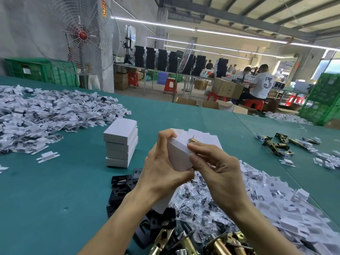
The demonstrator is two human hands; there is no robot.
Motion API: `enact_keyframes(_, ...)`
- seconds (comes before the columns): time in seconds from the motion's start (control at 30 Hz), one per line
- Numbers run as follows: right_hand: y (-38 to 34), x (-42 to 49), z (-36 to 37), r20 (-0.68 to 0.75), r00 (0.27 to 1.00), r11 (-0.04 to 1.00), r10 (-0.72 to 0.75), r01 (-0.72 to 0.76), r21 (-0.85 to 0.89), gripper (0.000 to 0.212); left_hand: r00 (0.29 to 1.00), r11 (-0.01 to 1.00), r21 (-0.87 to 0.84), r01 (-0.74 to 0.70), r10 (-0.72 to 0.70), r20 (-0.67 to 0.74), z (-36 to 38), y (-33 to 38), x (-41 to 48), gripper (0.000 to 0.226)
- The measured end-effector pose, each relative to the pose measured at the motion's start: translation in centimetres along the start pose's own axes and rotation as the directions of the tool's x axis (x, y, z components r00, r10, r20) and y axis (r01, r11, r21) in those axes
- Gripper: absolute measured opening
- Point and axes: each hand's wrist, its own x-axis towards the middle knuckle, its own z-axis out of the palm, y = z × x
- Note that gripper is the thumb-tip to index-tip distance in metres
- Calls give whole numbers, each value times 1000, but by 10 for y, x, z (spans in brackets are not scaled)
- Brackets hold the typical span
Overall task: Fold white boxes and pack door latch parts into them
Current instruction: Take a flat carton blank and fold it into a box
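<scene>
Your left hand (161,166) is clamped around the white box (179,157), raised above the green table (64,181), its long axis running away from you and its open end far from you. A brass latch (193,140) sticks out of that open end, just beyond your right hand (217,173), whose fingertips press together on the box edge. The right hand is nearer to it. The cardboard is smooth and matte; the latch is shiny metal.

Head-worn view, facing forward-down, close over green table (55,190)
</scene>
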Motion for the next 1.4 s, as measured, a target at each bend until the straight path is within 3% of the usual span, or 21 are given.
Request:
enact_keyframes(0.13,-1,-1,1,-38,999,1000,8,-8,-11,31,999,997,52,-52,52,-12,3,-1,-1,75)
enact_keyframes(0.27,-3,-2,-1,-45,997,988,-61,54,-142,35,998,995,87,-56,58,-30,6,-2,-3,75)
enact_keyframes(0.4,-3,-1,-8,9,1000,996,-11,12,-88,33,998,997,42,-58,59,-12,8,-3,-4,73)
enact_keyframes(0.5,-3,-2,-14,84,995,981,-54,69,-180,28,999,998,-47,-46,47,24,9,-1,-5,64)
enact_keyframes(0.7,2,-8,-9,61,997,967,-45,58,-247,31,998,997,-55,-55,57,38,10,3,-4,60)
enact_keyframes(0.9,11,-15,4,25,996,996,89,-89,-15,37,999,999,-35,-24,25,48,8,8,-5,63)
enact_keyframes(1.07,3,-7,-5,-14,991,976,133,-129,176,28,985,951,-295,95,-46,169,-7,12,2,74)
enact_keyframes(1.17,2,-1,-12,-25,992,969,125,-116,219,26,968,927,-334,173,-97,232,-16,13,7,64)
enact_keyframes(1.4,2,3,-16,23,989,961,143,-144,236,23,963,888,-416,195,-93,253,-18,16,10,40)
